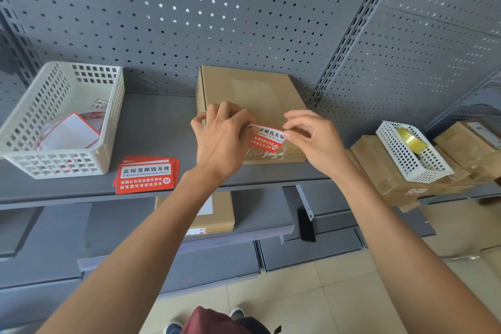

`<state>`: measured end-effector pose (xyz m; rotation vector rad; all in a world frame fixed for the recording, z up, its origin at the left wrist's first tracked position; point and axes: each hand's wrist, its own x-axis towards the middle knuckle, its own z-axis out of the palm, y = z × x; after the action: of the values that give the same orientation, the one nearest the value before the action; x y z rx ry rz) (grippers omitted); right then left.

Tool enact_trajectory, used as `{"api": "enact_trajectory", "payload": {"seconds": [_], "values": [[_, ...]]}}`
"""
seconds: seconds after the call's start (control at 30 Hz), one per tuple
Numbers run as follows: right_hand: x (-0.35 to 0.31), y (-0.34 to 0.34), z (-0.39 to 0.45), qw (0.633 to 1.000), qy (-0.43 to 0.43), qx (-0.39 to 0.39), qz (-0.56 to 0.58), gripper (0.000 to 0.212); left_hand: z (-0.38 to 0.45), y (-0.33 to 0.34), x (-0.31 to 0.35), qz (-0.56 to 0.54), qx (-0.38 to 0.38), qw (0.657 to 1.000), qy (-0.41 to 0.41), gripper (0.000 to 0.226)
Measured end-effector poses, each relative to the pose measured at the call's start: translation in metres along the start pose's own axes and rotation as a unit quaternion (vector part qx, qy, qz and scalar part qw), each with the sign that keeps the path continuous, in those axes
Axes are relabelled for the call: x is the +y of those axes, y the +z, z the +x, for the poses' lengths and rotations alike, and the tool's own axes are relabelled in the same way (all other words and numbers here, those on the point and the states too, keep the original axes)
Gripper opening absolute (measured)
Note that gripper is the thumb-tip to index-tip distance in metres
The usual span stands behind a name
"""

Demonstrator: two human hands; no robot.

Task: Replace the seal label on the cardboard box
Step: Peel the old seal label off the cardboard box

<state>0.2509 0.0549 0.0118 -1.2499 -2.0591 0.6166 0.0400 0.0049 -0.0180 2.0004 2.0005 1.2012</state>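
— Holding the seal label [267, 138] by both ends, are you? Why so taut?

— You have your left hand [221, 141] pinched on its left edge and your right hand [311, 131] pinched on its right corner, so it stays flat and cannot curl onto itself.

— And where does it sit?

— Over the near edge of the cardboard box [252, 108] on the shelf [151, 127], above torn white residue along the seam. Whether it touches the cardboard yet, I cannot quite tell.

— The spares?

— A stack of labels [146, 175] lies left of the box, within reach; the white basket [58, 116] beside it seems to collect peeled backings.
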Motion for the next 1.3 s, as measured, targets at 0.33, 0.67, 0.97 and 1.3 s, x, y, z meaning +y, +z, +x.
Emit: {"api": "enact_trajectory", "payload": {"seconds": [0.33,0.67,0.97,1.3], "values": [[-0.008,0.006,0.000,0.996,-0.025,-0.004,-0.088,0.007,-0.001,0.002,-0.002,0.003,0.013,1.000,0.007,0.014],[-0.005,0.003,-0.002,0.999,0.003,-0.020,-0.038,0.006,-0.001,0.003,-0.004,0.008,0.014,1.000,0.013,0.014],[-0.039,0.033,0.016,0.998,-0.008,-0.062,-0.009,0.011,-0.001,0.001,-0.004,-0.006,0.013,1.000,0.009,0.015],[-0.027,0.039,0.016,0.999,0.005,-0.008,0.048,0.006,-0.011,-0.002,-0.016,-0.036,0.004,0.998,0.043,0.015]]}}
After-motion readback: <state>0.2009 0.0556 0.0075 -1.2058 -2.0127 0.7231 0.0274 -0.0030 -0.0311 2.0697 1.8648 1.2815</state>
